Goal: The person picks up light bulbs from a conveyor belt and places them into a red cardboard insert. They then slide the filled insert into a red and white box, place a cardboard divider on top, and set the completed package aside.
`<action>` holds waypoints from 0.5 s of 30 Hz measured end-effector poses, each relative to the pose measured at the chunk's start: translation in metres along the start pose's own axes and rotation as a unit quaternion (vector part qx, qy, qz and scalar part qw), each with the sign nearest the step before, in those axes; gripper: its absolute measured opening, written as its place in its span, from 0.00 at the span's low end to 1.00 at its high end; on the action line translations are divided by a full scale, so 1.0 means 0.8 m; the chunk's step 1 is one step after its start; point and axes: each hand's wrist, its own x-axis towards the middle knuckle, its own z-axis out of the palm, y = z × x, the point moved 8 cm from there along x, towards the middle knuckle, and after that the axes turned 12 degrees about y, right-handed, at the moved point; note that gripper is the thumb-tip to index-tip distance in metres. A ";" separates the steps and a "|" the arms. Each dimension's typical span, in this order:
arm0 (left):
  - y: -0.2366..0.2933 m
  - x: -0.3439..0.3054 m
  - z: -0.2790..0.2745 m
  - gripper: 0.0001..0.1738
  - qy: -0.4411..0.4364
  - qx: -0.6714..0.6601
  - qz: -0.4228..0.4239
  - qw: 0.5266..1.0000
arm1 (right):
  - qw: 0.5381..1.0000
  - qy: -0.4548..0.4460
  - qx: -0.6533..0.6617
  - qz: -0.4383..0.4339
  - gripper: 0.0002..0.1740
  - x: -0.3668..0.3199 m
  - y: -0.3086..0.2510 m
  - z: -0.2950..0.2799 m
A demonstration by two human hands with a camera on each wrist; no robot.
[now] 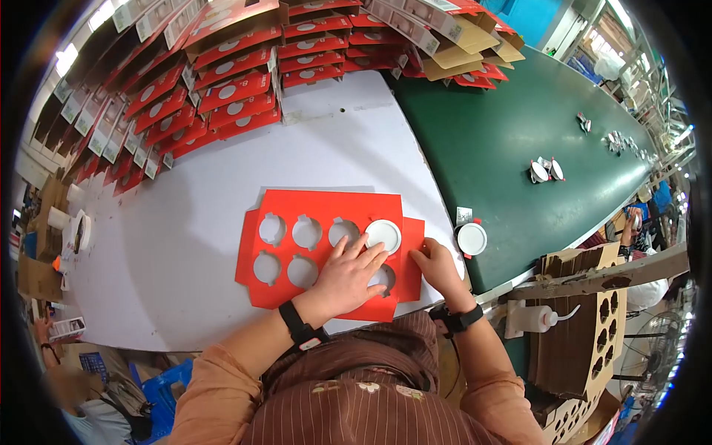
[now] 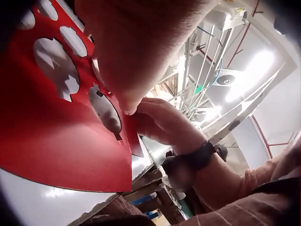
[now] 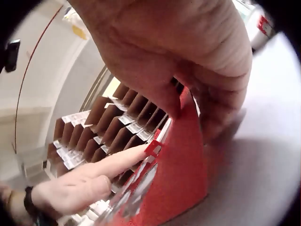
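A red cardboard sheet [image 1: 326, 202] with two rows of round cut-outs lies on the white table in front of me. One white round downlight [image 1: 383, 233] sits in the top-right cut-out. My left hand [image 1: 343, 279] lies over the sheet with fingers stretched out, fingertips at the downlight's lower rim; it partly covers the lower-right holes. At the sheet's right side, my right hand [image 1: 439, 268] pinches the edge flap between thumb and fingers. The right wrist view shows that flap [image 3: 186, 155] lifted off the table in the right hand's grip.
Another white downlight [image 1: 472, 239] rests at the near edge of the green conveyor belt [image 1: 504, 133], with several more farther along it. Rows of red boxes [image 1: 237, 89] are stacked behind the sheet. Brown cardboard with holes [image 1: 575, 348] and a white bottle [image 1: 532, 319] stand at right.
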 end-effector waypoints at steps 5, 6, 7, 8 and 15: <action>0.000 0.010 0.007 0.32 -0.013 0.013 0.004 1.000 | 0.958 0.197 -0.162 -0.132 0.18 0.000 -0.020 -0.087; 0.001 0.009 0.006 0.32 -0.013 0.007 0.010 1.000 | 0.922 0.258 -0.233 -0.169 0.22 0.003 -0.017 -0.108; 0.000 0.010 0.004 0.32 -0.019 0.007 0.005 1.000 | 0.901 0.298 -0.270 -0.159 0.25 0.007 -0.008 -0.125; 0.001 0.011 0.004 0.32 -0.024 0.005 0.003 1.000 | 0.876 0.339 -0.308 -0.149 0.28 0.011 0.002 -0.141; 0.001 0.006 -0.013 0.33 0.020 -0.034 -0.035 0.999 | 0.937 0.213 -0.275 0.042 0.31 0.046 0.058 -0.137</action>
